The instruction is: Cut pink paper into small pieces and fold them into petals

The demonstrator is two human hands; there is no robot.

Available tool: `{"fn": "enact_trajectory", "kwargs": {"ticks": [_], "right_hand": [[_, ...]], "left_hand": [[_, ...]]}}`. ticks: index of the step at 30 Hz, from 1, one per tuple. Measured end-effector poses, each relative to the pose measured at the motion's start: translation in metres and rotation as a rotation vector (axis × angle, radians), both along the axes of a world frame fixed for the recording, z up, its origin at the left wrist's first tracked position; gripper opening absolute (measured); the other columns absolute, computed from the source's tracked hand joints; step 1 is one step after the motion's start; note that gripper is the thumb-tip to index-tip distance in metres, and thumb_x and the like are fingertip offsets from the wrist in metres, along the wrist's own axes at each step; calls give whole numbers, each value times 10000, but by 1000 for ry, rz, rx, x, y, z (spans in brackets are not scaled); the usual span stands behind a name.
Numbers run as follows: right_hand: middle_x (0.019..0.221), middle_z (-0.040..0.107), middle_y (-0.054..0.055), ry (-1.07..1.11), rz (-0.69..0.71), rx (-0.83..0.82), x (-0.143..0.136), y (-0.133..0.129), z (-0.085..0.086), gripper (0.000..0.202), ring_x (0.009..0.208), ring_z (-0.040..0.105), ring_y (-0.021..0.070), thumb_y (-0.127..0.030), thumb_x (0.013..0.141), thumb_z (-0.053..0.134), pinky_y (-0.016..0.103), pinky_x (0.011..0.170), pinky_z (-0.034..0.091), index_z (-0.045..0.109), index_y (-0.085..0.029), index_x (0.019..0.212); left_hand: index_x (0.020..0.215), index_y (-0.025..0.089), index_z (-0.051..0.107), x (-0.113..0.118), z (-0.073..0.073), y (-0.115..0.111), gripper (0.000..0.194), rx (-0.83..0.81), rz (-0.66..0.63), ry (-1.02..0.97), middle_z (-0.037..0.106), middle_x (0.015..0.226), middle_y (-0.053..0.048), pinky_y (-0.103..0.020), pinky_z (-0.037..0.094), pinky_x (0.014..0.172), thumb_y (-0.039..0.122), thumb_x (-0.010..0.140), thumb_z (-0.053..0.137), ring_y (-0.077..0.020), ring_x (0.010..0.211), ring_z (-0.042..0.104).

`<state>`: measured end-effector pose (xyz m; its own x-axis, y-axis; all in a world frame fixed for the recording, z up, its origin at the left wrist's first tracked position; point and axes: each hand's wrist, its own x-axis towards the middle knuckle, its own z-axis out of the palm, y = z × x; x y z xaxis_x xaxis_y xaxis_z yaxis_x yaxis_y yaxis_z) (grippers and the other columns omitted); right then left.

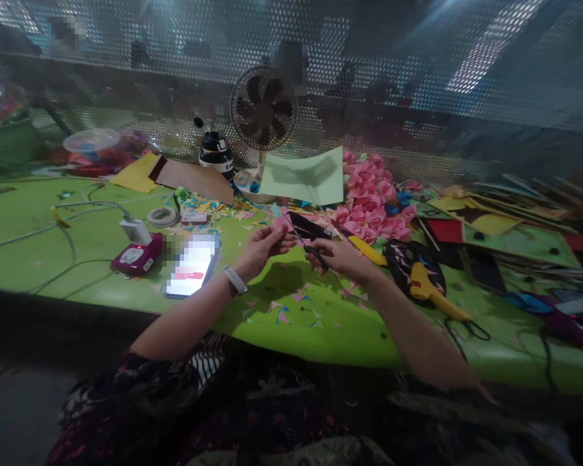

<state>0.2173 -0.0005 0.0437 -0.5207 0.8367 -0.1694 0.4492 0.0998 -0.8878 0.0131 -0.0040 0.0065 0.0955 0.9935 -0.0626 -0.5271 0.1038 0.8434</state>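
My left hand pinches a small piece of pink paper above the green table. In my right hand is a pair of dark scissors, its blades pointing up and left, close to the paper. Whether the blades touch the paper I cannot tell. Just behind my hands lies a black, flat object. Small pink and blue paper scraps are scattered on the tabletop below. A heap of folded pink paper shapes stands behind my right hand.
A lit phone and a purple power socket with cables lie at left. At right are a yellow glue gun, a yellow-handled tool and stacked paper sheets. A fan, a bottle and a pale green sheet stand behind.
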Motion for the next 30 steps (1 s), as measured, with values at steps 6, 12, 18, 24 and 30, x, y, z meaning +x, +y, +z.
{"fn": "enact_trajectory", "kwargs": {"ticks": [6, 12, 18, 24, 30], "right_hand": [[775, 593, 3, 13, 4, -3, 1, 2, -3, 558, 678, 567, 127, -682, 657, 781, 251, 572, 487, 578, -192, 833], [767, 577, 0, 29, -15, -16, -2, -1, -1, 571, 683, 553, 122, -683, 640, 789, 244, 566, 481, 570, -188, 822], [727, 559, -10, 38, -12, -1, -3, 1, -5, 568, 630, 522, 114, -691, 629, 784, 242, 525, 444, 570, -194, 800], [678, 565, -24, 5, -40, 16, -4, 3, -7, 576, 572, 499, 105, -721, 639, 751, 232, 493, 401, 550, -205, 794], [650, 562, -22, -27, -51, 62, -5, 1, -3, 588, 524, 465, 95, -756, 652, 707, 234, 466, 352, 558, -201, 777]], "left_hand": [[818, 117, 648, 1, 1, -2, 223, 0, -13, -10, 765, 748, -50, -168, 531, 593, 281, 818, 799, -101, 641, 725], [814, 119, 646, 2, 3, -3, 194, -26, -4, 1, 767, 758, -51, -196, 550, 634, 248, 825, 789, -102, 642, 719], [817, 129, 638, 2, 2, -4, 182, -13, -4, 28, 768, 784, -43, -201, 560, 659, 251, 846, 771, -96, 663, 721], [817, 131, 623, 3, 2, -4, 186, -12, -18, 31, 772, 794, -49, -198, 558, 648, 247, 851, 765, -99, 669, 725], [846, 128, 632, 3, 1, -4, 161, -10, -36, 20, 777, 807, -50, -187, 555, 630, 232, 859, 754, -103, 677, 732]]}}
